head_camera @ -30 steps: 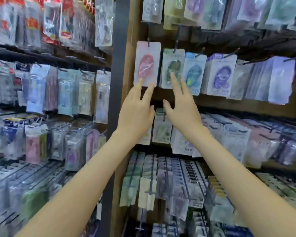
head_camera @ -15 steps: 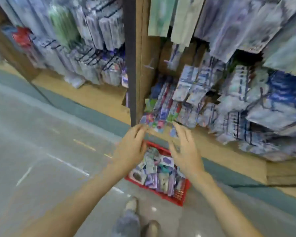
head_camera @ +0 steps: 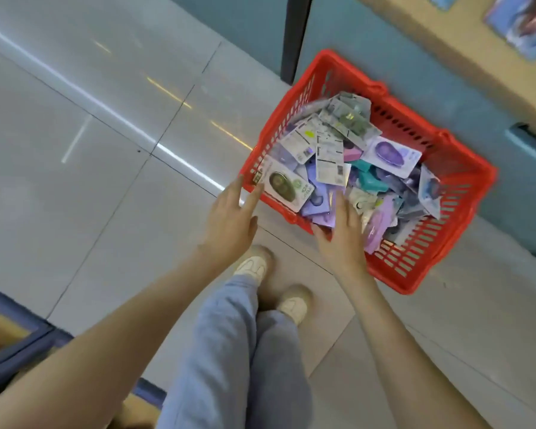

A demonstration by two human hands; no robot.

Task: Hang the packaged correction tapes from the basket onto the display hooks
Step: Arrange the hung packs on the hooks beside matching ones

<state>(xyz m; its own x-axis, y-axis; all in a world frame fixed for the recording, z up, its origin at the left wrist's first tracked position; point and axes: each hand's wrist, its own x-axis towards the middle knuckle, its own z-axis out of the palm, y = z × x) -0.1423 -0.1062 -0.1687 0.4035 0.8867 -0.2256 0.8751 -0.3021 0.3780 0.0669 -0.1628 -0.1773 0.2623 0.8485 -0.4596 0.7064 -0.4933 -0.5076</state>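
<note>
- My left hand (head_camera: 229, 218) and right hand (head_camera: 344, 239) hover, fingers straight, spread, holding nothing.
- Just beyond the fingertips, the red basket (head_camera: 409, 125) sits heaped with correction tapes (head_camera: 330, 162).
- I judge most hanging remains; hooks are out of view.

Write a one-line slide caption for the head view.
Open-fingered, the left hand and right hand reach toward a red basket of packaged correction tapes on the tiled floor.
</note>
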